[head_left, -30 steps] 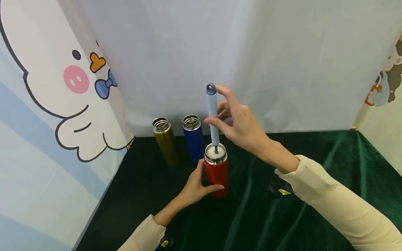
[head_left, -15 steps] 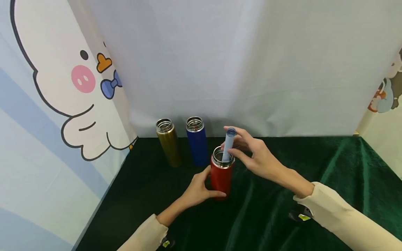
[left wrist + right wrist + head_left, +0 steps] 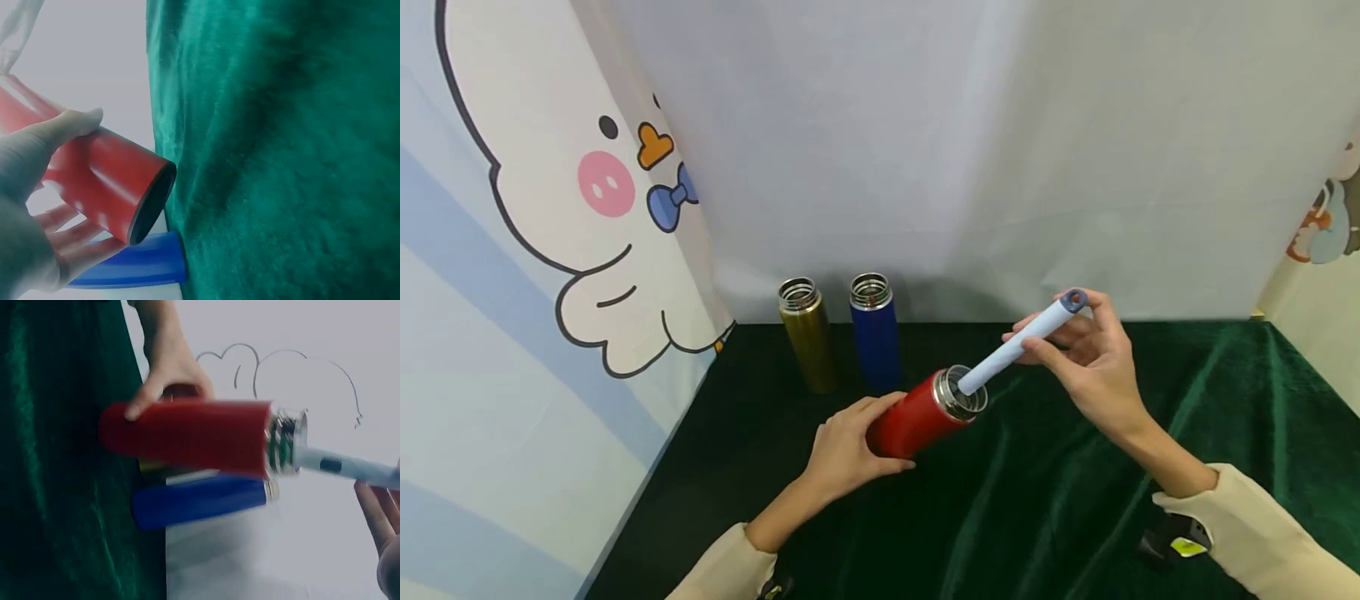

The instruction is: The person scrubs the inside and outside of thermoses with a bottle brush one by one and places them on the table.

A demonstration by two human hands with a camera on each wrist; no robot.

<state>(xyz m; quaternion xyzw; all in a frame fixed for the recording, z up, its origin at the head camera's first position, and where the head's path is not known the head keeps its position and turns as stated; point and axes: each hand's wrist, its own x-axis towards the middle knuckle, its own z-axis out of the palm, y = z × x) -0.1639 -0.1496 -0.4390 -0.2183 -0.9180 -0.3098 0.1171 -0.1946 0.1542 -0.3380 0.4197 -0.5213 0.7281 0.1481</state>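
My left hand grips a red bottle near its lower end. The bottle is tilted, its open steel mouth toward the right, and its dark base shows off the cloth in the left wrist view. Between thumb and fingers my right hand holds the light blue handle of a bottle brush, whose dark blue end has a loop. The brush slants down into the bottle's mouth, and its head is hidden inside. In the right wrist view the brush handle reaches into the red bottle's neck.
A gold bottle and a blue bottle, both without lids, stand upright behind the red one. Dark green cloth covers the table. A pale curtain rises at the back, with a cartoon-printed panel at left.
The brush, its white head at the mouth a second ago, went down into the red bottle. The bottle has since tipped from upright toward the right, and my right hand moved right with the handle.
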